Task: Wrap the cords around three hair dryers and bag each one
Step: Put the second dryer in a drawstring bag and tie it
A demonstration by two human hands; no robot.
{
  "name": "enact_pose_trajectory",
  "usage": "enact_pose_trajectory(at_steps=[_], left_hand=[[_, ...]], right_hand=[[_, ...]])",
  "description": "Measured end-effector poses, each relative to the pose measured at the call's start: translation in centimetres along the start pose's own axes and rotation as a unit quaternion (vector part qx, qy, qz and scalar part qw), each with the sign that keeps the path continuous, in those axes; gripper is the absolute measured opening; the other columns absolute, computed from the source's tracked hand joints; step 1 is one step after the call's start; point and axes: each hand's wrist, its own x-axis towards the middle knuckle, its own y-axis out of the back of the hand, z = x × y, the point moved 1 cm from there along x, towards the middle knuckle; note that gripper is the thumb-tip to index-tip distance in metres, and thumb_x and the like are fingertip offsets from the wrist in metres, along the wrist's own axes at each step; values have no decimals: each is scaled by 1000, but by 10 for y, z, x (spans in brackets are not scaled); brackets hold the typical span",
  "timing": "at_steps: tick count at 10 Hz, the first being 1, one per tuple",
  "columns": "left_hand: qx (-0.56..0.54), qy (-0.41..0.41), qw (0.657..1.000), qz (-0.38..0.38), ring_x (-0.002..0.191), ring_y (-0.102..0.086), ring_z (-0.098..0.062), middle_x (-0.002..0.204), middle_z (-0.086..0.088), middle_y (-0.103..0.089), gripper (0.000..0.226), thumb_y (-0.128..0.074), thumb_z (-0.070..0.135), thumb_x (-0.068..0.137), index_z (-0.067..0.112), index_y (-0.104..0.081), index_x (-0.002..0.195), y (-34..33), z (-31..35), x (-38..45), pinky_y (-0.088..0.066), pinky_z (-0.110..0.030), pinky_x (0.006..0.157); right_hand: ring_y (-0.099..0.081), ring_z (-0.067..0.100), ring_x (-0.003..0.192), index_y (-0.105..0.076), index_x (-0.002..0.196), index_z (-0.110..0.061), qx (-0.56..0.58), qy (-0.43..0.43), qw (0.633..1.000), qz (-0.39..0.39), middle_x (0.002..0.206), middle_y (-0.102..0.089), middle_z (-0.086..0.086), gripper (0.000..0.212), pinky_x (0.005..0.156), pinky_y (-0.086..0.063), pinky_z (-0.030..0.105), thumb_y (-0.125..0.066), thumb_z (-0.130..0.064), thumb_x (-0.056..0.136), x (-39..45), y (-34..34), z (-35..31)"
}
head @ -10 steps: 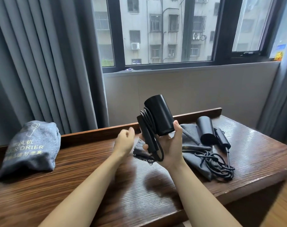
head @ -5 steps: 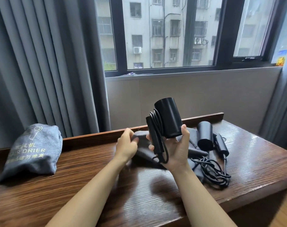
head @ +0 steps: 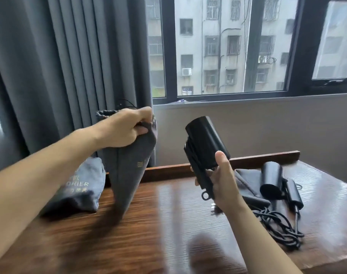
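The person's left hand (head: pixel 125 127) is lifting an empty grey drawstring bag (head: pixel 129 171) by its rim, above the wooden table (head: pixel 168 234), while the right hand (head: pixel 222 182) is holding a black hair dryer (head: pixel 205 143) with its cord wound along the folded handle. I'd judge the risk is the bag's mouth hanging collapsed, so the dryer could snag on the rim, or the wound cord could be slipping loose as it goes in. The left fingers are pinching the gathered rim tightly; the right fingers and thumb are curling round the handle and coils. A filled bag (head: pixel 77 186) is lying to the left; a third dryer (head: pixel 271 180) with loose cord (head: pixel 281 224) is waiting on another bag to the right
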Motion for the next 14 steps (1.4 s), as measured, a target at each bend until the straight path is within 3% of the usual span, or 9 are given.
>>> enact_pose_trajectory(at_steps=[2, 4, 5, 6, 8, 10, 11, 12, 14], left_hand=[[221, -214, 946, -107, 86, -59, -12, 89, 13, -59, 32, -71, 12, 85, 29, -44, 90, -45, 21, -69, -43, -29, 87], [384, -212, 899, -12, 60, -54, -24, 59, 4, -52, 28, -77, 7, 77, 21, -52, 76, -63, 14, -136, -45, -37, 83], [454, -189, 868, 63, 84, -63, -32, 73, -6, -58, 22, -67, 1, 85, 16, -56, 75, -54, 13, -152, -42, -49, 105], [444, -110, 888, 31, 121, -61, -36, 104, -15, -66, 19, -81, 18, 80, 18, -62, 78, -43, 11, -154, -40, -60, 112], [350, -134, 927, -21, 126, -50, -29, 116, -16, -67, 28, -84, 42, 77, 18, -68, 79, -27, 28, -142, -46, -37, 108], [235, -282, 926, 95, 86, -38, -21, 72, -2, -62, 17, -58, 15, 84, 17, -59, 67, -22, 56, -134, -34, -26, 83], [195, -227, 954, 12, 121, -46, -19, 108, -1, -68, 5, -72, 24, 91, 19, -75, 93, -32, 32, -141, -24, -11, 110], [193, -204, 960, -19, 150, -35, -23, 134, -8, -60, 17, -71, 32, 97, 19, -76, 105, -36, 21, -147, -34, -27, 121], [237, -186, 952, -61, 151, -34, -31, 135, -12, -56, 18, -69, 33, 96, 20, -70, 83, -40, 30, -145, -31, -35, 124]], right_hand=[[-67, 22, 69, -64, 122, -42, -151, 81, 985, 35, 90, -73, 8, 54, 59, -57, 35, -72, -52, 69, -21, -20, -17], [-57, 34, 57, -60, 130, -6, -99, 23, 993, -53, 87, -60, 31, 84, 50, -50, 36, -79, -55, 65, -42, -28, -38], [-55, 34, 59, -60, 131, -1, -86, -3, 989, -124, 94, -58, 43, 100, 51, -51, 41, -86, -65, 58, -59, -43, -49], [-58, 39, 67, -63, 133, -6, -43, -42, 978, -200, 107, -60, 44, 97, 53, -50, 46, -83, -70, 63, -76, -58, -59], [-37, 81, 84, -60, 139, -13, 34, -123, 945, -302, 118, -57, 44, 82, 65, -45, 48, -74, -65, 78, -96, -72, -51], [-53, 46, 89, -58, 143, -21, 61, -176, 922, -340, 120, -68, 24, 78, 63, -50, 42, -73, -63, 80, -105, -81, -45], [-49, 51, 89, -66, 134, -22, -9, -190, 936, -297, 117, -66, 32, 74, 62, -49, 41, -75, -67, 75, -100, -74, -42], [-65, 33, 65, -81, 104, -13, -107, -196, 953, -207, 86, -72, 26, 76, 47, -51, 32, -89, -66, 51, -91, -67, -45], [-71, 9, 66, -71, 123, -33, -245, -124, 938, -210, 102, -78, 5, 62, 52, -52, 18, -75, -54, 65, -93, -68, -64]])
